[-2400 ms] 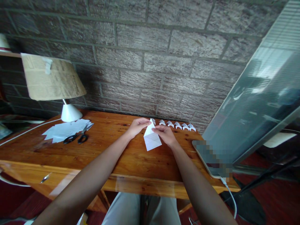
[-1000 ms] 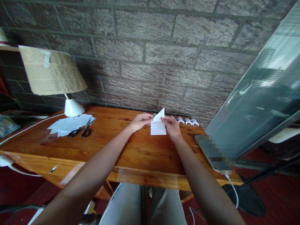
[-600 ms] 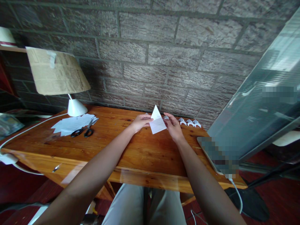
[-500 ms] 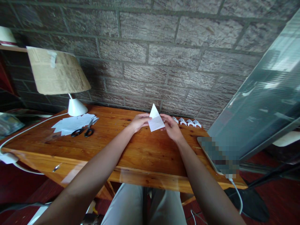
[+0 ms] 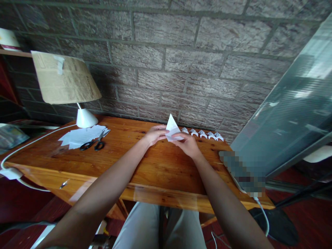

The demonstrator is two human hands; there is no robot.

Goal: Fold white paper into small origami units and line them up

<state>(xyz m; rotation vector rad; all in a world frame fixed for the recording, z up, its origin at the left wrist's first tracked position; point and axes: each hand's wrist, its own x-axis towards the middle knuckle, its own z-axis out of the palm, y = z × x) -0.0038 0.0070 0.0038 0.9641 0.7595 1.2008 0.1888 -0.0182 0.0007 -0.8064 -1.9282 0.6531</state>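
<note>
A folded white paper (image 5: 171,125), pointed at the top, is held up above the wooden desk between both hands. My left hand (image 5: 155,135) pinches its left edge, thumb in front. Across the lower right of the paper lies my right hand (image 5: 187,142), its fingers closed on the bottom part and covering some of it. Just behind the right hand, a row of several small folded paper pieces (image 5: 202,134) stands along the back of the desk.
Black-handled scissors (image 5: 96,141) rest by a pile of white paper sheets (image 5: 80,136) on the left. Behind them stands a lamp (image 5: 86,118) with a paper shade. A blurred-out device (image 5: 241,173) with a white cable lies at the desk's right edge. A stone wall (image 5: 155,76) rises behind.
My right hand has moved left from the paper's right edge onto its lower front, and the paper's lower part now looks shorter. Another small folded piece shows behind the hand.
</note>
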